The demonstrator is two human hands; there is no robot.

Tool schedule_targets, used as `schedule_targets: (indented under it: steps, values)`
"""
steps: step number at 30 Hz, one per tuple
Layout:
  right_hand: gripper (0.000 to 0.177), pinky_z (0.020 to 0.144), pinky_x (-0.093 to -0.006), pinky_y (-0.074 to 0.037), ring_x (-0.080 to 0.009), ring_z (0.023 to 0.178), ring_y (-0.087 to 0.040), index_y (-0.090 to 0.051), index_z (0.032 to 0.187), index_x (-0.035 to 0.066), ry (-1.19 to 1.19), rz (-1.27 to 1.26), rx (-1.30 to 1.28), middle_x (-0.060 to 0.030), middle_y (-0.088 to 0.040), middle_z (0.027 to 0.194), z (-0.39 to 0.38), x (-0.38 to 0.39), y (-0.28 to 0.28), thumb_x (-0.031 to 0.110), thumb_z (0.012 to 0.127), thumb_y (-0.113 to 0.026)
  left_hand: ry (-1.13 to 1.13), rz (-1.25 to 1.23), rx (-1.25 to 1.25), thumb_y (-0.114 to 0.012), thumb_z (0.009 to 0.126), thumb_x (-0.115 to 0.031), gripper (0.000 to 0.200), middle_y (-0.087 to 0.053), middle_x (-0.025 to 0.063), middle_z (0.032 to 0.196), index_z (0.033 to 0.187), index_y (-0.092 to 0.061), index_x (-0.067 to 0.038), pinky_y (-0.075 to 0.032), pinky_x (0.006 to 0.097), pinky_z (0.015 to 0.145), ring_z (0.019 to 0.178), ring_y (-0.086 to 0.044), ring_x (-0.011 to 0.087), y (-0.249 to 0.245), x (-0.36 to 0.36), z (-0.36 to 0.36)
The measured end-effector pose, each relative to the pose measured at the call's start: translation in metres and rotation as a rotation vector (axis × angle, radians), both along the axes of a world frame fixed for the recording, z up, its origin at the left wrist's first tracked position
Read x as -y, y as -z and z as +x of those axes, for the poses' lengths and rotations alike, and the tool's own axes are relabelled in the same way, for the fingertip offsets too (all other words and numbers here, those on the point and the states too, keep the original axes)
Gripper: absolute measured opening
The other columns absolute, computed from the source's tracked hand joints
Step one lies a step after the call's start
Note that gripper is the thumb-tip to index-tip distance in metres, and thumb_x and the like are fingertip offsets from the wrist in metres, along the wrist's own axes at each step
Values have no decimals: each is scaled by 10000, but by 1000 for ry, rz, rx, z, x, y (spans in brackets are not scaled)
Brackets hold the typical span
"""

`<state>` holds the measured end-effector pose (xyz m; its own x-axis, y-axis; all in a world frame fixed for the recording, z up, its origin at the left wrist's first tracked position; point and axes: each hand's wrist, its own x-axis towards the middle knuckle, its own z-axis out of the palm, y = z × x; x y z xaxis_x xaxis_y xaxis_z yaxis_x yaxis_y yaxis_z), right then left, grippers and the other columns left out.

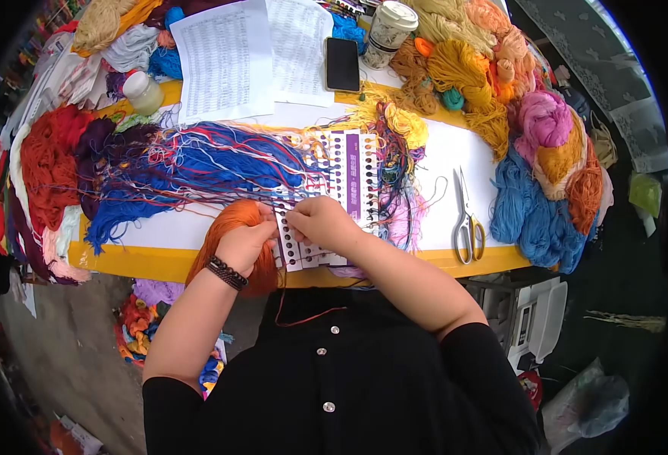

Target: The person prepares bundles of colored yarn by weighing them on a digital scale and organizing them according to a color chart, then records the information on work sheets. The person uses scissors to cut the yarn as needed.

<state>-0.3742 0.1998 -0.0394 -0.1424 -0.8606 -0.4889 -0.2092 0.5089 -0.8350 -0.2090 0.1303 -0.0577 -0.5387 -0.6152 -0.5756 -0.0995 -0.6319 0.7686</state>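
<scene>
My left hand, with a dark beaded bracelet at its wrist, is closed on a thick skein of orange thread at the table's front edge. The skein droops on both sides of the hand. Close beside it, my right hand pinches at the left part of a white thread card with rows of punched holes. What lies between those fingertips is too small to make out. A loose orange strand hangs below the card. Many blue, white and red threads trail leftward from the cards.
Scissors lie to the right of the cards. Printed sheets, a phone, a paper cup and a jar are farther back. Skeins surround them, including blue ones at right and red ones at left.
</scene>
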Motion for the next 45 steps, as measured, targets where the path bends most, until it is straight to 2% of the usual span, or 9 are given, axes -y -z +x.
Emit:
schedule_targets:
  steps: [6,10,15,18,21,29,34,40,45]
  values:
    - [314,550,-271,-473,-129,605,-614,-654,742,13,-71,-223,-330,-64,-616,636,7,0,12,288,877,-587,95,-150,84,-628,834,-42,250,-584,6,822,1056,-513,-53,-450,217,575,672,-572,94,1,5,-1]
    - [250,587,-265,-467,-121,658,-604,-612,881,30,-16,-130,-104,-46,-634,715,1,-8,12,275,901,-568,171,-529,139,-630,846,-44,228,-613,21,841,1050,-528,-38,-475,223,671,744,-593,100,1,11,8]
    - [189,620,-239,-440,-106,673,-566,-531,1053,43,60,-213,108,-37,-630,782,1,-10,30,179,922,-529,-14,-34,-218,-613,872,-38,295,-657,80,963,1147,-513,-8,-485,224,702,815,-619,113,-23,0,3]
    - [152,591,-205,-364,-81,652,-494,-534,1042,61,325,-96,697,-38,-601,769,-3,-10,12,90,892,-536,269,-227,-83,-544,899,-33,389,-633,62,1056,1277,-452,-18,-465,212,672,762,-580,81,-9,-1,-2]
    - [167,574,-211,-360,-78,646,-488,-523,1058,63,264,-115,658,-28,-596,773,-5,-11,14,96,895,-534,380,-644,19,-576,858,-16,378,-613,13,958,1230,-517,-51,-475,221,695,746,-560,80,-12,-1,9]
    - [279,597,-255,-423,-87,692,-528,-480,1107,39,9,-72,136,-20,-608,798,3,-10,15,133,873,-600,-428,-446,-196,-592,789,-17,413,-628,85,823,1193,-524,34,-461,234,674,708,-572,128,-76,75,94]
    - [264,614,-297,-471,-148,700,-593,-511,1082,47,7,-112,55,-69,-649,827,8,-12,16,160,864,-610,-685,-431,-369,-544,940,-172,448,-486,142,1324,1328,-415,10,-353,359,1067,1239,-464,229,-74,124,152]
    - [93,650,-254,-465,-96,718,-577,-655,879,-8,-17,-658,-29,-63,-622,788,45,-19,-48,78,875,-620,-31,-185,-293,-501,904,-70,326,-658,114,918,1201,-526,60,-468,281,756,787,-594,147,-66,-9,77]
    - [86,730,-276,-513,-118,741,-635,-644,904,-39,-49,-446,319,-89,-638,852,55,-22,-66,31,876,-602,-25,-139,-384,-461,896,10,439,-524,128,1269,1331,-430,61,-408,293,967,1132,-518,160,-67,-39,56]
